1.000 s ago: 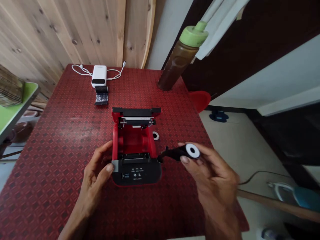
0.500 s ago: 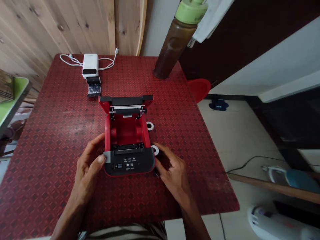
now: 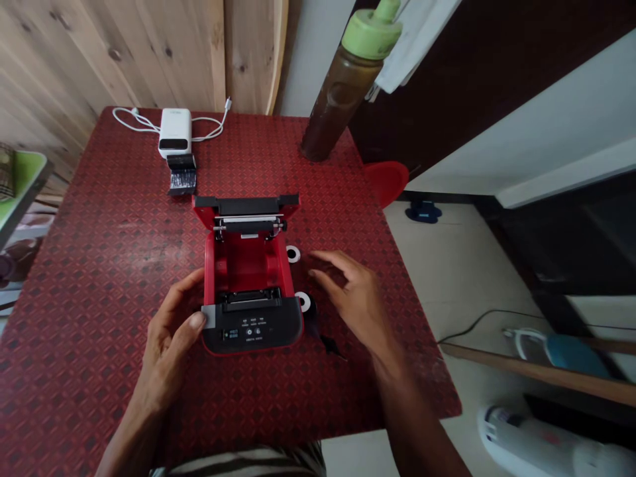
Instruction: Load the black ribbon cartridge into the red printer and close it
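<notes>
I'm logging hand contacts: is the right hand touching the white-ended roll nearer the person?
Apart. The head view shows tabletop between the right hand, its fingers spread, and the nearer roll.

On a table (image 3: 99, 344), a printer (image 3: 252, 326) sits near the middle, with the left hand (image 3: 169, 341) at its near left corner. Along the printer's right side lie a far roll (image 3: 297, 254) and a near roll (image 3: 307, 305). The right hand (image 3: 355, 298) is to the right of both. Behind the printer, toward the left, lies a power bank (image 3: 175, 129), a short strip (image 3: 181, 177) just before it. A bottle (image 3: 342, 93) stands at the table's far right.
</notes>
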`<state>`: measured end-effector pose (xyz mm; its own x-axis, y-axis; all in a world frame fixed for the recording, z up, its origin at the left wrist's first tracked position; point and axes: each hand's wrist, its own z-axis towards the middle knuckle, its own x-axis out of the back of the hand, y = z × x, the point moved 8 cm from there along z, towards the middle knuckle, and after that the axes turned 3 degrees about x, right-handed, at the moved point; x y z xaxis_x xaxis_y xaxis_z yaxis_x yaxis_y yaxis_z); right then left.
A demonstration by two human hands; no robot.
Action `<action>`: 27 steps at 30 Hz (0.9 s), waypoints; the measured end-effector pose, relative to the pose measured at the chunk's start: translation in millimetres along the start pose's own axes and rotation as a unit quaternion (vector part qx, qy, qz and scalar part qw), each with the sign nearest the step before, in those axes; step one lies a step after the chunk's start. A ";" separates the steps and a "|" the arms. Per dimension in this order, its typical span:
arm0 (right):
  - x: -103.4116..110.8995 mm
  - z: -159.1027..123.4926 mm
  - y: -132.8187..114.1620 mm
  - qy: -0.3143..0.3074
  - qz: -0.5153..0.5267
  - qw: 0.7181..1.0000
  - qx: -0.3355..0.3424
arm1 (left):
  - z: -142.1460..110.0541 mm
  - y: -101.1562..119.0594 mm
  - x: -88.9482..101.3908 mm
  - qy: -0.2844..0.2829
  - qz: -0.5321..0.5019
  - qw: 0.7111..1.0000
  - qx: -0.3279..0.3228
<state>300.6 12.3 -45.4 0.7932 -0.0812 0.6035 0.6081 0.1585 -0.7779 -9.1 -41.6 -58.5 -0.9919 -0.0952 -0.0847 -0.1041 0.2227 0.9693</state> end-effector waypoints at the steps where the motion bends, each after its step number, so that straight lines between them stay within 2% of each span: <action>1: -8.6 9.8 -1.9 -0.013 0.005 1.000 0.007 | 0.0 0.0 0.2 0.001 -0.001 1.000 0.000; 5: -37.7 32.9 -8.7 -0.056 0.017 0.998 0.032 | -0.3 1.2 -0.6 0.006 -0.002 1.000 0.006; 8: -41.9 35.8 -7.7 -0.062 0.025 0.997 0.029 | -1.2 2.6 -2.6 0.006 -0.001 1.000 0.015; 11: -28.0 31.9 -5.9 -0.042 0.036 0.998 0.011 | -2.1 0.5 -1.6 0.009 -0.007 0.999 0.030; 15: 5.1 21.5 -12.3 -0.009 0.082 0.996 -0.031 | -1.9 -5.3 0.7 -0.009 -0.006 1.000 0.027; 17: 18.3 15.7 -22.8 -0.005 0.139 0.989 -0.044 | -1.7 -7.0 1.3 -0.019 -0.008 1.000 0.021; 20: 27.2 9.0 -48.5 -0.016 0.232 0.972 -0.036 | -2.3 -5.5 0.6 -0.023 -0.008 0.999 0.021; 24: 19.3 2.3 -84.5 -0.065 0.309 0.947 -0.056 | -3.5 1.7 -3.6 -0.029 0.001 0.999 0.026; 27: 14.2 -1.8 -107.3 -0.094 0.296 0.948 -0.063 | -3.4 3.7 -5.8 -0.038 -0.003 0.999 0.024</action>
<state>246.7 -7.6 46.3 0.9842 0.1646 0.0658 0.0663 0.0025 -0.9978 -3.6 -43.4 -53.6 -0.9936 -0.0243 -0.1101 -0.1126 0.2688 0.9566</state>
